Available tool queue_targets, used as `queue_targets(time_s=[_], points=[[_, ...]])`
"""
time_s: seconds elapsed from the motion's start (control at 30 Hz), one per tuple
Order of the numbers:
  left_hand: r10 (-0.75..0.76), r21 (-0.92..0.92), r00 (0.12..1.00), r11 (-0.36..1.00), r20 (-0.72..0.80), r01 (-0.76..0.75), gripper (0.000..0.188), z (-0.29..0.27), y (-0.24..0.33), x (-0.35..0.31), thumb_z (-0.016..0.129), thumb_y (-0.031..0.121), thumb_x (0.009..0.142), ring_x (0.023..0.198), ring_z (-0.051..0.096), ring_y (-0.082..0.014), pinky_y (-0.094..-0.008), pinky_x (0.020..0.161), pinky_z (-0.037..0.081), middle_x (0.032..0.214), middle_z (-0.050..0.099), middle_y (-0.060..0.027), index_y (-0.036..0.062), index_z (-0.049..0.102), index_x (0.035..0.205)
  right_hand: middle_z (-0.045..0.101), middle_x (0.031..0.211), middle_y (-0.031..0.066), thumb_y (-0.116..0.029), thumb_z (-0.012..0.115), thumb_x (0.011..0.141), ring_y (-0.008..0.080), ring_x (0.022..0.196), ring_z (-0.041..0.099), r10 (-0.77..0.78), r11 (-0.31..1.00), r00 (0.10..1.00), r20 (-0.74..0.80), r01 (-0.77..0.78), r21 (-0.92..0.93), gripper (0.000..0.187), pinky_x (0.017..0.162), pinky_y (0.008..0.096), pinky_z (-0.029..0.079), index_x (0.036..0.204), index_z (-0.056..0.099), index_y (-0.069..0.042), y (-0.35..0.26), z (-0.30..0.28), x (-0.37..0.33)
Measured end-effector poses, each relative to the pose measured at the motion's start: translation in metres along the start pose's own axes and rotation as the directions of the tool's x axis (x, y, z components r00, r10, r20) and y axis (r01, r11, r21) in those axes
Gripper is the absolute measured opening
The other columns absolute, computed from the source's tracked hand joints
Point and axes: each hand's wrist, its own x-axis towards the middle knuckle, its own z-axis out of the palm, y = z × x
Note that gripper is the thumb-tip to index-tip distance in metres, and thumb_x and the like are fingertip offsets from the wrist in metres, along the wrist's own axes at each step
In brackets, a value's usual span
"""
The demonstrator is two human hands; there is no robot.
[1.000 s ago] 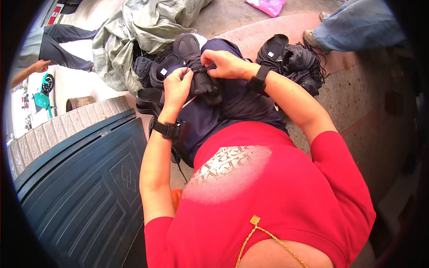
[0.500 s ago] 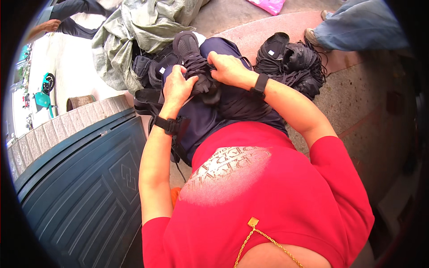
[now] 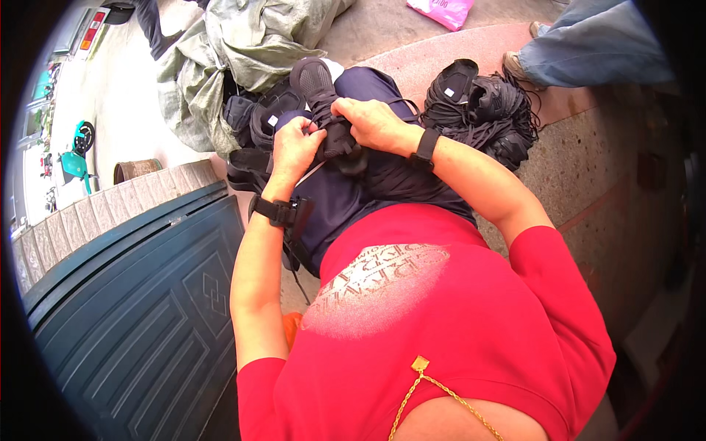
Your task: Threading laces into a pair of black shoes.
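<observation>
Shoe (image 3: 322, 99), black with a greyish mesh end, lies on the person's lap between the two hands, its mesh end pointing away from the torso; laces (image 3: 325, 116) run across its middle. Left hand (image 3: 296, 151) is at the shoe's left side, thumb and fingertips pressed together in a closed grip that appears to pinch a dark lace; right hand (image 3: 376, 126) comes in from the other side, its grip also closed, curled over the lacing, though the exact strand between its fingertips is hidden. Black straps circle both wrists (image 3: 424, 148); dark navy trousers (image 3: 327, 195) lie under the shoe, and a red shirt (image 3: 448, 316) with a gold necklace (image 3: 420, 364) fills the lower part of the view.

More black shoes (image 3: 273, 121) sit just left of the lap, partly beside a pale green sack (image 3: 254, 37); another heap of black shoes (image 3: 485, 110), tangled with laces, rests on the floor to the right. Beyond that heap stands another person, seen by a blue trouser leg (image 3: 599, 44) and a light shoe (image 3: 515, 66); a pink bag (image 3: 443, 10) lies near the top edge; a dark blue panelled door (image 3: 147, 316) is at lower left, and a teal motorbike (image 3: 75, 162) stands well apart outside.
</observation>
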Motion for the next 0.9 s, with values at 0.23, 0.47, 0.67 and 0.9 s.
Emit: queue_targets(time_s=[0.23,0.47,0.67,0.9], points=[[0.058,-0.002,0.998,0.998,-0.017,-0.058,0.023,0.000,-0.001,0.001,0.069,0.021,0.067,0.062,0.058,-0.0206,-0.0309,0.060,0.045,0.067,0.060,-0.0115,0.0021,0.061,0.078,0.060,0.082,0.0129,-0.002,0.056,0.065,0.0328,0.081,0.058,0.060,0.997,0.940,0.335,-0.044,-0.057,0.033,0.066,0.0390,0.046,0.096,0.047,-0.006,0.008,-0.017,0.029],[0.078,-0.026,0.988,0.996,-0.135,-0.082,0.022,0.003,0.005,-0.001,0.065,0.017,0.071,0.067,0.060,-0.0196,-0.0296,0.065,0.047,0.076,0.063,-0.0118,0.0010,0.063,0.086,0.056,0.075,0.0063,-0.002,0.060,0.063,0.0175,0.072,0.055,-0.070,0.923,0.958,0.278,-0.044,0.382,0.022,0.068,0.0290,0.045,0.084,0.052,-0.002,0.040,-0.009,0.030],[0.138,-0.068,0.982,0.987,-0.125,-0.147,0.022,0.011,0.014,0.004,0.062,0.016,0.072,0.072,0.062,-0.0245,-0.0323,0.067,0.048,0.082,0.064,-0.0141,0.0022,0.064,0.089,0.057,0.076,0.0035,0.000,0.061,0.065,0.0118,0.075,0.054,0.035,0.734,0.986,0.165,-0.137,0.665,0.016,0.073,0.0254,0.045,0.080,0.054,-0.001,0.040,-0.008,0.021],[0.137,0.199,0.987,0.968,0.089,-0.152,0.022,0.018,0.025,0.024,0.057,0.015,0.071,0.080,0.061,-0.0320,-0.0399,0.071,0.047,0.083,0.063,-0.0165,0.0082,0.065,0.091,0.059,0.075,0.0053,-0.002,0.061,0.065,0.0128,0.077,0.056,0.069,0.797,0.995,0.076,-0.101,0.595,0.013,0.077,0.0267,0.044,0.077,0.054,-0.002,0.039,-0.004,0.015]])
